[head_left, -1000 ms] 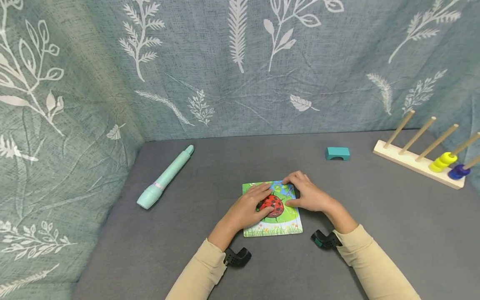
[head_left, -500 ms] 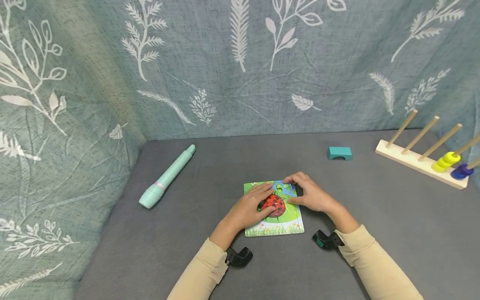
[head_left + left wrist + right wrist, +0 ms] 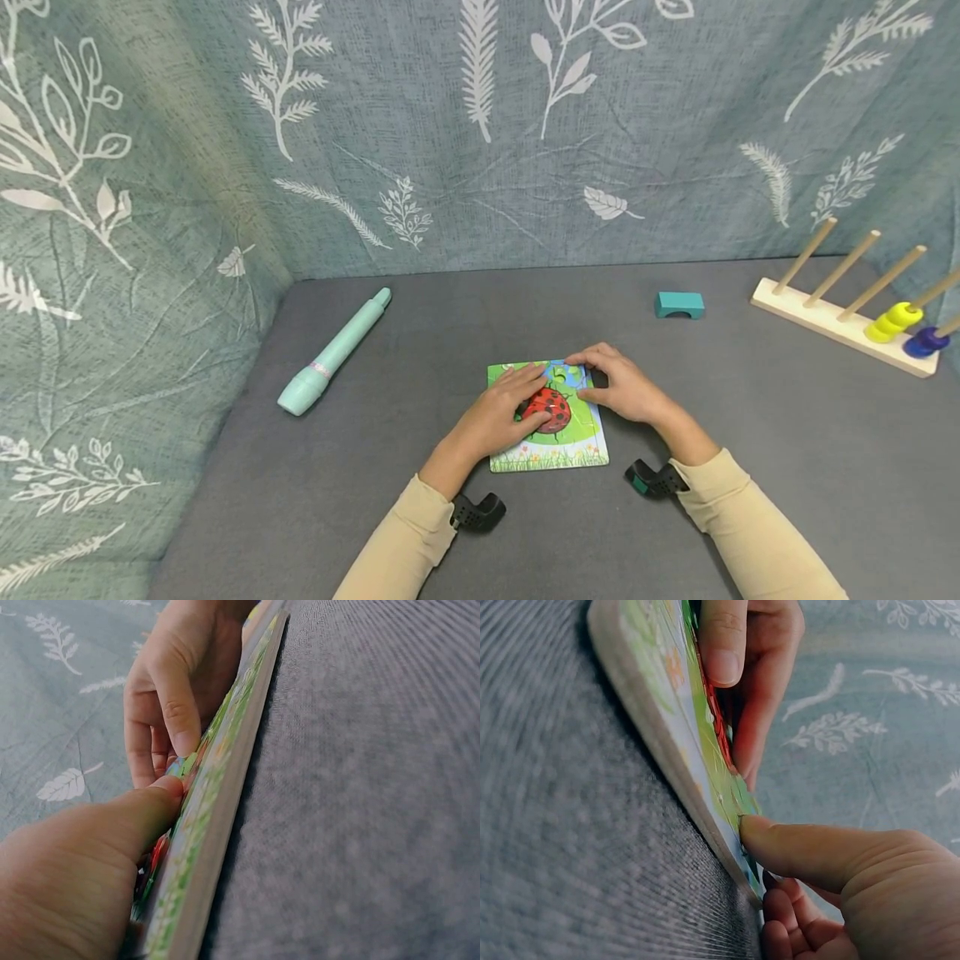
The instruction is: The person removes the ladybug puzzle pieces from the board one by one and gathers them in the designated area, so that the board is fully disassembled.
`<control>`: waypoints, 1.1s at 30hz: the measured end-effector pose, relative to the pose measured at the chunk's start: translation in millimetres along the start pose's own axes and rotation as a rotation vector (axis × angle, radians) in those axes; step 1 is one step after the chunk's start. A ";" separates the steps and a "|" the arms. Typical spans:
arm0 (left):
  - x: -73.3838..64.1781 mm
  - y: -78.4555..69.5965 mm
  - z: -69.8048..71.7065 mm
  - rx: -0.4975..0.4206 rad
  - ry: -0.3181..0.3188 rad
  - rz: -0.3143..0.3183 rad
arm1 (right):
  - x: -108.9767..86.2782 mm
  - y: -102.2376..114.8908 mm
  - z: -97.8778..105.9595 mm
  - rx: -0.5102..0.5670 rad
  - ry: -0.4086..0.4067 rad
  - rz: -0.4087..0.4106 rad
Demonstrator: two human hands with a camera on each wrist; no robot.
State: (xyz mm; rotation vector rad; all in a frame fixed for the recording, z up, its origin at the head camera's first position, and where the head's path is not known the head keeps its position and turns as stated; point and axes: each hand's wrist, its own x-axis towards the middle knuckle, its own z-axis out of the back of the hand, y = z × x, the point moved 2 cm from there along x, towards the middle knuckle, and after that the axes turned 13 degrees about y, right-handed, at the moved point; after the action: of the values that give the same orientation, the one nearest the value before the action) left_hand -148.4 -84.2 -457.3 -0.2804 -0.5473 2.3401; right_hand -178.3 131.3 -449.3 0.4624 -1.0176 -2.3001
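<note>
A square jigsaw puzzle [image 3: 547, 460] with a red ladybug on a green leaf lies on the grey cloth. My left hand [image 3: 491, 421] rests on its left half, fingers spread toward the top and thumb on the ladybug [image 3: 556, 407]. At the top right corner, thumb and fingers of my right hand [image 3: 628, 392] hold a blue and green puzzle piece [image 3: 576, 377] between them. The right wrist view has that thumb [image 3: 780, 840] on the picture surface near the edge, other fingers curled beyond it. In the left wrist view the left thumb [image 3: 154, 806] covers part of the picture.
A pale green stick-like object [image 3: 330, 354] with a flared end lies to the left. A teal arched block [image 3: 679, 305] sits behind on the right. A wooden peg stand [image 3: 832, 323] with yellow and blue rings is at far right. Patterned fabric [image 3: 480, 208] hangs behind.
My right thumb has shifted slightly upward on the puzzle, nearer the fingers at the top edge. The left hand stays in place. The view has shifted slightly.
</note>
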 end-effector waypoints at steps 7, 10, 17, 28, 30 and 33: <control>0.8 0.7 0.0 0.006 0.008 0.013 | 0.5 -1.9 1.5 -0.006 -0.014 0.014; 1.1 0.9 -0.3 0.003 0.007 0.012 | 0.5 -2.4 1.9 -0.006 -0.016 0.016; 0.6 -0.2 0.8 -0.003 0.014 0.006 | -0.4 -3.0 2.5 -0.006 -0.018 0.028; -0.2 -0.1 1.1 -0.004 0.023 0.023 | -4.4 -6.4 11.6 0.009 0.000 0.022; -0.1 0.4 0.7 -0.010 0.030 0.025 | -6.4 -7.8 14.5 0.002 -0.004 0.018; -0.4 0.8 1.0 -0.011 0.032 0.025 | -10.5 -9.7 20.4 -0.004 -0.019 0.015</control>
State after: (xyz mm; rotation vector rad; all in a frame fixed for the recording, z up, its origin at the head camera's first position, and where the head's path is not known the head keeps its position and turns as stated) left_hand -149.0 -85.3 -456.8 -0.3310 -0.5442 2.3527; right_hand -184.3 154.5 -442.6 0.4305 -1.0225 -2.2972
